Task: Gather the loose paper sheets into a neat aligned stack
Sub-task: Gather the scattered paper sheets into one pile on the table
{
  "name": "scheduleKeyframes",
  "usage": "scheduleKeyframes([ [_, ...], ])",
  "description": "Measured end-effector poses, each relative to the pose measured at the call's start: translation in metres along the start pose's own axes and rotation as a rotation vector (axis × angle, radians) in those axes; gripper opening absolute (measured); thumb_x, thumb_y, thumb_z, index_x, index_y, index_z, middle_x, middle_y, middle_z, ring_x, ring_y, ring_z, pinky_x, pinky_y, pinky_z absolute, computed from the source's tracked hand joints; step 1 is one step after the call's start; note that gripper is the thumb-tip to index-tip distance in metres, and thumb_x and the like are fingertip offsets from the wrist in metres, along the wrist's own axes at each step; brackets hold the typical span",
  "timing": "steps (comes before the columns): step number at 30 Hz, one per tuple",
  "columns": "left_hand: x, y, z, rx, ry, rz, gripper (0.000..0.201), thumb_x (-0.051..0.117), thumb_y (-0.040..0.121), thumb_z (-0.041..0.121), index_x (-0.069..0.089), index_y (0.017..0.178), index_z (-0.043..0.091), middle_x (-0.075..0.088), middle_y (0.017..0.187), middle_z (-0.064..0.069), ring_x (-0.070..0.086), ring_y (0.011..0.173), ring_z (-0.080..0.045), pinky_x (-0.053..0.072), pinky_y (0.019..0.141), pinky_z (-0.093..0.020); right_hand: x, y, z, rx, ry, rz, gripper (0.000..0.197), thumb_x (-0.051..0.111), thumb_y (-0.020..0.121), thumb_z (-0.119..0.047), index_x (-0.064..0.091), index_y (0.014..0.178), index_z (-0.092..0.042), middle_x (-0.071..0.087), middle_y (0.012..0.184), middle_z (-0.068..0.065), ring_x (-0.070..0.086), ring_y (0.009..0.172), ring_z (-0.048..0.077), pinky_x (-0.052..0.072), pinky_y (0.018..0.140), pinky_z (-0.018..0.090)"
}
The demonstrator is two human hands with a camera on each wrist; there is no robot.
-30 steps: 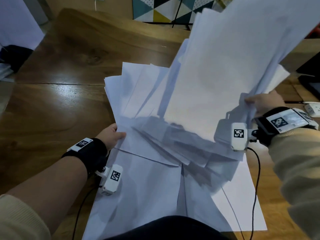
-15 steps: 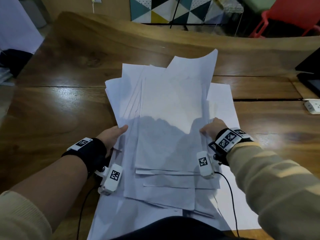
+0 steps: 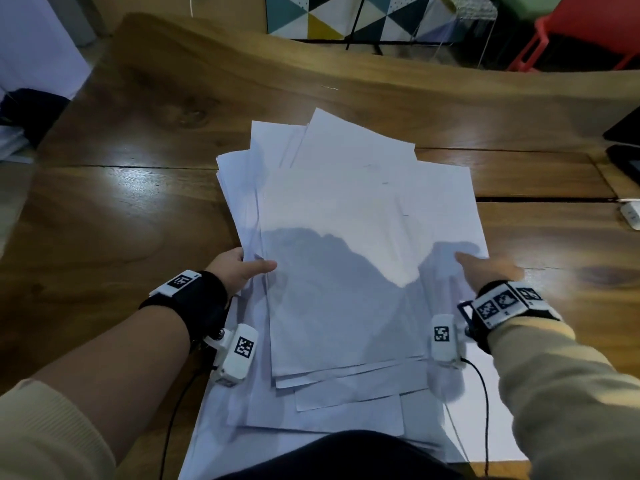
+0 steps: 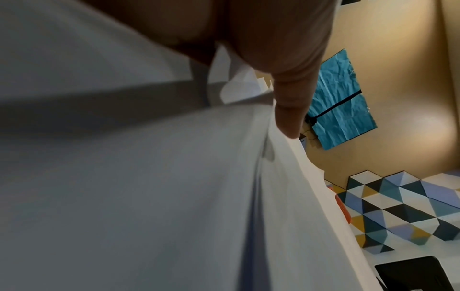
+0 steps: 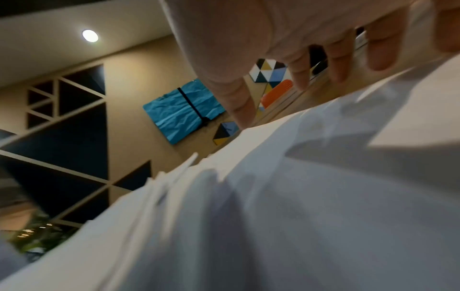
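A loose pile of white paper sheets (image 3: pixel 346 237) lies fanned and misaligned on the wooden table (image 3: pixel 121 220), its corners sticking out at the far and near ends. My left hand (image 3: pixel 242 268) holds the pile's left edge, thumb on top and fingers hidden beneath. In the left wrist view the thumb (image 4: pixel 291 114) presses on the sheets (image 4: pixel 149 196). My right hand (image 3: pixel 485 268) is at the pile's right edge. In the right wrist view its spread fingers (image 5: pixel 336 65) reach down to the paper (image 5: pixel 298 216) without gripping it.
A white plug block (image 3: pixel 632 214) and a dark flat device (image 3: pixel 623 161) sit at the table's right side. Dark items (image 3: pixel 31 112) lie off the left edge. A red chair (image 3: pixel 588 29) stands beyond the far edge. Bare wood surrounds the pile.
The right hand brought the raised bundle of sheets down flat onto the pile, then let go and slid to the pile's right edge. The left hand stayed at the left edge.
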State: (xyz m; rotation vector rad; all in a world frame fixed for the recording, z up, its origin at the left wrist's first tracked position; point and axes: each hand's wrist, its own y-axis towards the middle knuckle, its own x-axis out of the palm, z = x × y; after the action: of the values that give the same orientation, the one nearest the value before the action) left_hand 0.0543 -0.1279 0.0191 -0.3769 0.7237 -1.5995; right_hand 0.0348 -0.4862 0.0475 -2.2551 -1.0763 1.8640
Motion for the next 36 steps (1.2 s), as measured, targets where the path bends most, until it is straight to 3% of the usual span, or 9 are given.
scheduleKeyframes([
  [3, 0.0, 0.002, -0.001, 0.002, 0.016, 0.006, 0.04, 0.078, 0.059, 0.033, 0.063, 0.093, 0.017, 0.068, 0.11, -0.014, 0.063, 0.102, -0.034, 0.047, 0.098, -0.051, -0.011, 0.007, 0.017, 0.051, -0.037, -0.013, 0.08, 0.064, 0.077, -0.045, 0.031, 0.135, -0.001, 0.047, 0.132, 0.023, 0.053, 0.109, 0.041, 0.045, 0.09, 0.046],
  [6, 0.0, 0.002, 0.0, -0.007, -0.025, -0.016, 0.04, 0.077, 0.066, 0.021, 0.065, 0.103, 0.01, 0.068, 0.111, -0.018, 0.063, 0.102, -0.037, 0.047, 0.098, -0.052, -0.013, 0.009, 0.021, -0.028, 0.004, -0.085, 0.063, 0.064, 0.08, -0.037, 0.045, 0.125, 0.003, 0.058, 0.111, 0.022, 0.055, 0.089, 0.035, 0.049, 0.087, 0.045],
  [11, 0.0, 0.002, 0.0, -0.002, -0.004, -0.031, 0.063, 0.08, 0.051, 0.035, 0.065, 0.106, 0.01, 0.069, 0.11, -0.014, 0.064, 0.102, -0.034, 0.046, 0.098, -0.049, -0.014, 0.009, 0.026, -0.049, 0.079, -0.206, 0.044, 0.056, 0.088, -0.024, 0.046, 0.125, -0.001, 0.055, 0.097, 0.015, 0.044, 0.06, 0.021, 0.035, 0.051, 0.028],
  [14, -0.001, 0.002, -0.001, -0.011, -0.002, -0.033, 0.057, 0.079, 0.059, 0.029, 0.063, 0.109, 0.007, 0.068, 0.111, -0.017, 0.063, 0.103, -0.036, 0.046, 0.099, -0.051, -0.01, 0.01, 0.026, -0.117, 0.107, -0.14, 0.04, 0.056, 0.084, -0.02, 0.049, 0.119, -0.003, 0.055, 0.083, 0.009, 0.053, 0.071, 0.026, 0.044, 0.065, 0.032],
  [16, -0.001, 0.002, 0.0, -0.015, 0.006, -0.023, 0.046, 0.075, 0.069, 0.02, 0.062, 0.11, 0.006, 0.067, 0.113, -0.018, 0.062, 0.103, -0.038, 0.046, 0.099, -0.052, -0.009, 0.01, 0.024, -0.13, 0.126, -0.164, 0.04, 0.055, 0.086, -0.018, 0.048, 0.121, 0.0, 0.056, 0.094, 0.013, 0.054, 0.082, 0.03, 0.044, 0.072, 0.035],
  [22, 0.001, 0.002, 0.001, -0.018, -0.019, -0.042, 0.026, 0.066, 0.076, 0.004, 0.063, 0.102, 0.007, 0.066, 0.109, -0.019, 0.061, 0.1, -0.039, 0.045, 0.099, -0.05, -0.004, 0.011, 0.027, -0.161, 0.053, -0.346, 0.044, 0.067, 0.08, -0.018, 0.05, 0.119, -0.007, 0.064, 0.104, 0.019, 0.063, 0.086, 0.034, 0.053, 0.066, 0.037],
  [26, -0.001, 0.004, -0.002, -0.011, -0.045, -0.053, 0.024, 0.064, 0.077, 0.0, 0.063, 0.099, 0.008, 0.065, 0.109, -0.021, 0.061, 0.097, -0.04, 0.046, 0.097, -0.051, 0.002, 0.004, 0.026, -0.177, 0.088, -0.389, 0.044, 0.074, 0.072, -0.023, 0.055, 0.109, -0.01, 0.067, 0.1, 0.013, 0.065, 0.09, 0.036, 0.052, 0.087, 0.049],
  [32, -0.002, 0.009, -0.007, -0.001, -0.072, -0.049, 0.029, 0.064, 0.075, -0.001, 0.064, 0.103, 0.007, 0.065, 0.115, -0.024, 0.062, 0.101, -0.042, 0.047, 0.096, -0.051, -0.008, 0.002, 0.019, -0.177, 0.179, -0.327, 0.042, 0.072, 0.076, -0.01, 0.055, 0.113, -0.002, 0.064, 0.098, 0.017, 0.062, 0.086, 0.035, 0.052, 0.078, 0.041],
  [36, -0.002, 0.01, -0.006, 0.003, -0.066, -0.063, 0.03, 0.069, 0.073, 0.004, 0.064, 0.103, 0.009, 0.067, 0.111, -0.019, 0.063, 0.102, -0.038, 0.047, 0.097, -0.048, 0.005, -0.003, 0.021, -0.165, 0.178, -0.413, 0.041, 0.077, 0.069, -0.013, 0.062, 0.106, -0.005, 0.07, 0.096, 0.019, 0.067, 0.087, 0.039, 0.053, 0.084, 0.053],
])
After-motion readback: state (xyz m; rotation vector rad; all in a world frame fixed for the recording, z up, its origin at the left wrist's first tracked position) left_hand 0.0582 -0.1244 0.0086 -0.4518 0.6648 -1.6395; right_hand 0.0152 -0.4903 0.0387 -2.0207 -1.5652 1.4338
